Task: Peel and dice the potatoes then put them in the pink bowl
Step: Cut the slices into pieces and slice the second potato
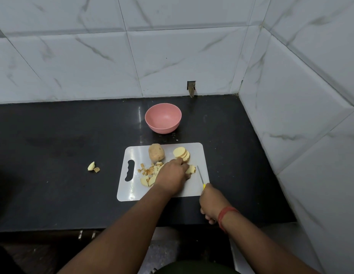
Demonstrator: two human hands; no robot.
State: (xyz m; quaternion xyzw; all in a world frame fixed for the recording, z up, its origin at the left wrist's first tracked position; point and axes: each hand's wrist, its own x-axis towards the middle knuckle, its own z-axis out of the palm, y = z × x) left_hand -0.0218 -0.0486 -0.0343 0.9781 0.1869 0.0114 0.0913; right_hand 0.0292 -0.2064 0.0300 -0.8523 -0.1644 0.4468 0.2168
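One potato slice [190, 169] under left grip [172, 175] fingertips

A white cutting board [194, 149] is lying on the black tabletop [53, 145], with the pink bowl [163, 118] sitting beyond it at 12 o'clock. The left hand [172, 176] is pressing on a potato piece [191, 169] mid-board; at its 12 o'clock an unpeeled potato [156, 155] and fanned potato slices [181, 153] are resting, diced bits [149, 171] at 9 o'clock. The right hand [209, 202] is gripping a yellow-handled knife [201, 177] at the board's 4 o'clock corner. Two scraps [93, 167] are lying on the tabletop well off at 9 o'clock
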